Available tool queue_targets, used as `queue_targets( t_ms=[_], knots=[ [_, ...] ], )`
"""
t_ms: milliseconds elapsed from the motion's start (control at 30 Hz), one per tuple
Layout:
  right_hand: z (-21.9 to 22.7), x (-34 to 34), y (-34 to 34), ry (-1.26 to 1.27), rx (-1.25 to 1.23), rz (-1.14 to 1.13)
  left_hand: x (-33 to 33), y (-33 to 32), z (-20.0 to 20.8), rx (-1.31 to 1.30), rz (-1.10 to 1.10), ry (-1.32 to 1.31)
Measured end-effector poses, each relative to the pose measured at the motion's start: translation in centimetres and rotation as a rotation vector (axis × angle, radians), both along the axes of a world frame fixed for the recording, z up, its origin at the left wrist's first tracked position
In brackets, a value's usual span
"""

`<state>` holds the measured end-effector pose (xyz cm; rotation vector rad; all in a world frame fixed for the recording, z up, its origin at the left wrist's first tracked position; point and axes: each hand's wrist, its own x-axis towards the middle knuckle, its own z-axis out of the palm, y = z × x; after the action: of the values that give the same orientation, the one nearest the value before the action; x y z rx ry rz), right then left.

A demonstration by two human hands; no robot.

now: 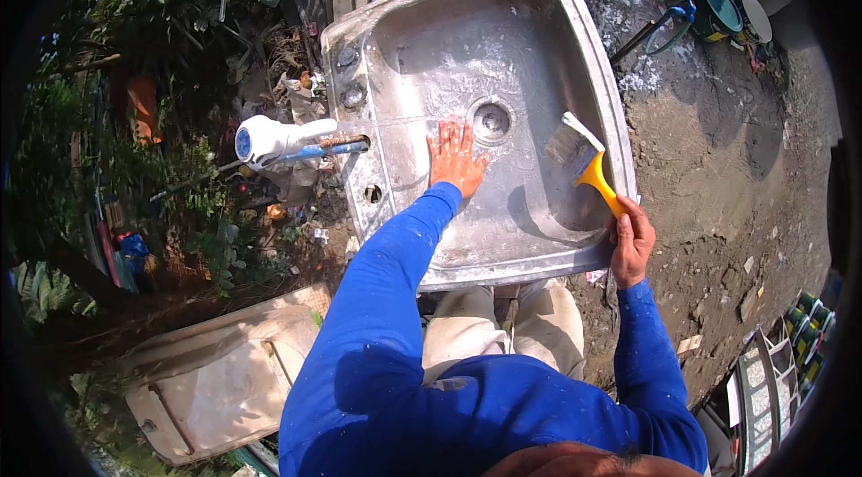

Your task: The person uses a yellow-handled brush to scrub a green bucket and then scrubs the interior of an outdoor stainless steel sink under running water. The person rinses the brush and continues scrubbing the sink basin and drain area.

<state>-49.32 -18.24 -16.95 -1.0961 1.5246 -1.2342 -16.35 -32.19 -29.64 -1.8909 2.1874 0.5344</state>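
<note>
In front of me stands a worn metal sink (458, 234) with a round drain (491, 120) in its basin. My left hand (460, 161) looks wet and lies flat on the basin floor, fingers spread, just left of the drain. At the sink's right rim my right hand (632, 242) is wrapped round the yellow handle of a paintbrush (593, 173). The brush tilts up over the basin, its bristles apart from the metal. A white tap (263, 141) with a blue end sticks out past the sink's left ledge, beside a blue pipe (323, 150).
Leafy plants (193, 243) and litter lie to the left. A dirty pale panel or basin (215, 369) rests at lower left. Bare soil (709, 207) spreads on the right, with green-rimmed containers (721, 7) at the far right and a grey plastic crate-like thing (770, 387) at lower right.
</note>
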Motion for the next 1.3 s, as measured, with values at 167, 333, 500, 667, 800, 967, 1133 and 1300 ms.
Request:
queue_targets(
  t_ms=[167, 333, 500, 667, 800, 967, 1133, 1300],
  knots=[
    [0.1, 5.5, -2.8, -0.100, 0.070, -0.078, 0.9, 3.5, 2.1, 0.111, -0.181, 0.139],
    [-1.5, 12.2, -5.8, -0.427, 0.090, -0.113, 4.6, 1.4, 0.8, 0.168, 0.096, 0.552],
    [-4.0, 18.6, -7.0, -0.624, 0.184, -0.169, 3.4, 1.4, 2.3, 0.463, 0.851, 1.205],
    [-4.4, 22.9, -6.1, -0.717, 0.281, -0.234, 2.1, 1.9, 4.2, 0.601, 1.121, 1.687],
    [-3.9, 24.4, -4.6, -0.728, 0.326, -0.194, 2.6, 2.0, 1.9, 0.575, 1.205, 1.772],
    [-3.1, 25.8, -3.5, -0.676, 0.359, -0.081, 2.6, 2.6, 1.4, 0.476, 1.235, 1.727],
    [-3.1, 26.4, -4.0, -0.590, 0.360, -0.007, 3.9, 1.6, 2.9, 0.440, 1.279, 1.711],
    [-3.8, 26.1, -5.3, -0.494, 0.334, 0.148, 4.4, 0.0, 3.6, 0.319, 1.289, 1.644]
  ],
)
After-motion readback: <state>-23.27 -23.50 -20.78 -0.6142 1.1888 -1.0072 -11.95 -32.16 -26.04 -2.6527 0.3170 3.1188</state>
